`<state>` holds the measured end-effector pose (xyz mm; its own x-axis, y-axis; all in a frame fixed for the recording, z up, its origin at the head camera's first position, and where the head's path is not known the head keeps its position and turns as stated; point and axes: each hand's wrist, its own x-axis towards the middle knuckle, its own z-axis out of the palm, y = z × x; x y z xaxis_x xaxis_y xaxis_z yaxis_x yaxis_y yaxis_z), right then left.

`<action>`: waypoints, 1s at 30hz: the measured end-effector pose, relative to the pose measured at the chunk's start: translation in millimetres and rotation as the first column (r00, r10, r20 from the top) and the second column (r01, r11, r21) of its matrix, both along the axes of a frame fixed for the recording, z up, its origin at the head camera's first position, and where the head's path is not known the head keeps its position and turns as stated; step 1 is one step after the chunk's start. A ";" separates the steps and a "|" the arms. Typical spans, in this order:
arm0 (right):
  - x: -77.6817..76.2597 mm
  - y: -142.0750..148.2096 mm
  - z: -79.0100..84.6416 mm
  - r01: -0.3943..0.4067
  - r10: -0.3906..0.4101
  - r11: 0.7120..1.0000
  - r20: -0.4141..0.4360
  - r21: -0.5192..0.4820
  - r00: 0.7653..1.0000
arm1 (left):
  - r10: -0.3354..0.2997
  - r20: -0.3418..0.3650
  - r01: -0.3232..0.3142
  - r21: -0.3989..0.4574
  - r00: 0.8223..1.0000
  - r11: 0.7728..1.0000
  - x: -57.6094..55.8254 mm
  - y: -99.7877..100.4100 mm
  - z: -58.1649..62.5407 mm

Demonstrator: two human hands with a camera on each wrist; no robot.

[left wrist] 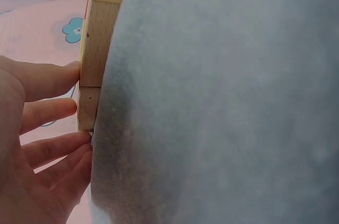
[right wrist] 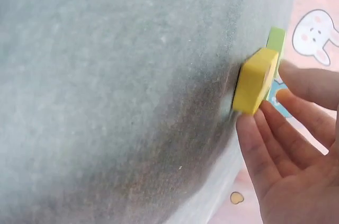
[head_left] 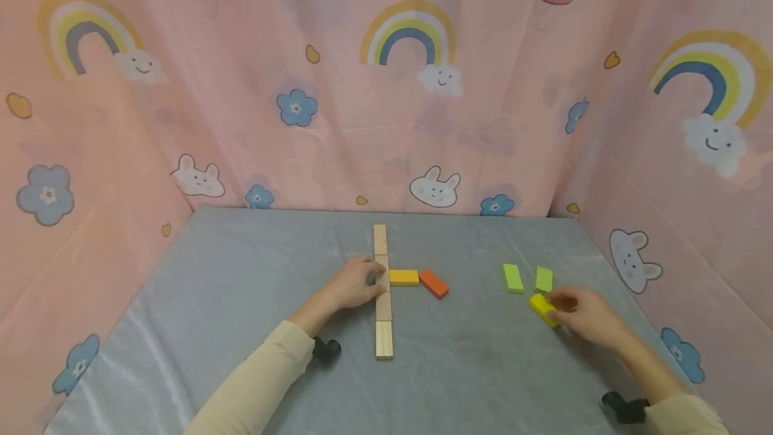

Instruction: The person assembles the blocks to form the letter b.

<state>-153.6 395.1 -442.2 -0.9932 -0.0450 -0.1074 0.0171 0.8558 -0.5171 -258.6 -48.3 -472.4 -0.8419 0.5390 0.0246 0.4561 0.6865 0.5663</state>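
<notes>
A straight row of several plain wooden blocks (head_left: 384,340) runs away from me down the middle of the table. My left hand (head_left: 354,282) rests against the row's left side, its fingertips touching the wooden blocks (left wrist: 98,44) near the row's middle. To the right of the row lies a yellow-orange block (head_left: 404,278), with a red-orange block (head_left: 433,283) set at an angle off its end. Farther right, my right hand (head_left: 588,317) holds a bright yellow block (right wrist: 255,82) between thumb and fingers, low over the table. Part of that block is hidden by the fingers.
Two light green blocks, a left one (head_left: 512,278) and a right one (head_left: 544,278), lie just beyond my right hand. The grey cloth-covered table (head_left: 241,247) is bordered by a pink patterned curtain (head_left: 338,153) at the back and sides.
</notes>
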 end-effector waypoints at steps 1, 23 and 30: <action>0.5 -0.1 0.6 -0.003 0.003 1.000 0.007 -0.006 1.000 | 0.001 0.003 -0.001 -0.002 1.000 1.000 -0.1 0.1 0.0; -4.2 -11.9 -9.2 -0.128 0.128 0.991 -0.002 0.025 0.992 | 0.001 0.003 -0.001 -0.014 1.000 1.000 -0.2 0.1 0.4; -5.4 -29.2 -7.1 -0.147 0.147 0.989 -0.018 0.014 0.989 | 0.000 0.003 0.000 -0.013 1.000 1.000 0.7 0.8 1.8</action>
<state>-159.0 365.9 -449.4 -0.9777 -0.1896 -0.0901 -0.1191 0.8547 -0.5053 -257.9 -47.5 -470.6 -0.8421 0.5391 0.0157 0.4545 0.6937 0.5588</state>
